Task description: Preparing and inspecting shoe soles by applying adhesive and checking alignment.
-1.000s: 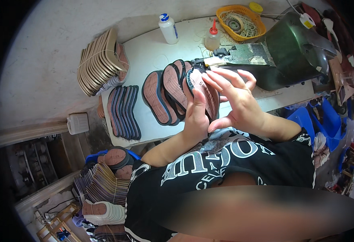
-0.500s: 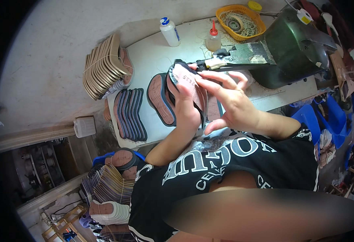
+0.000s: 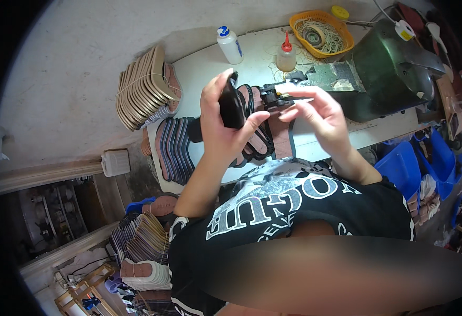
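My left hand (image 3: 218, 113) is closed round a glossy black shoe upper (image 3: 233, 105), tipped on edge so that mostly its dark side shows. My right hand (image 3: 328, 118) has curled fingers with thumb and index apart, close beside the needle end (image 3: 277, 98) of a green sewing machine (image 3: 336, 76). I make out nothing between those fingers. Between the hands, more black-edged shoe pieces (image 3: 257, 139) with pink faces lie on the table, partly hidden by my left hand and the machine. A pink insole with a dark rim (image 3: 282, 138) lies just right of them.
Stacked dark-rimmed insoles (image 3: 174, 150) lie at the table's left, with a tied bundle of beige insoles (image 3: 141, 89) behind. At the back stand a white bottle (image 3: 230, 46), a red-tipped bottle (image 3: 286, 56) and an orange basket (image 3: 323, 51) of cord. Blue chairs (image 3: 399, 166) stand at right.
The shoe upper has turned from its pink face to its dark side, and my left hand has moved left with it. My right hand has come off it to beside the machine's needle end.
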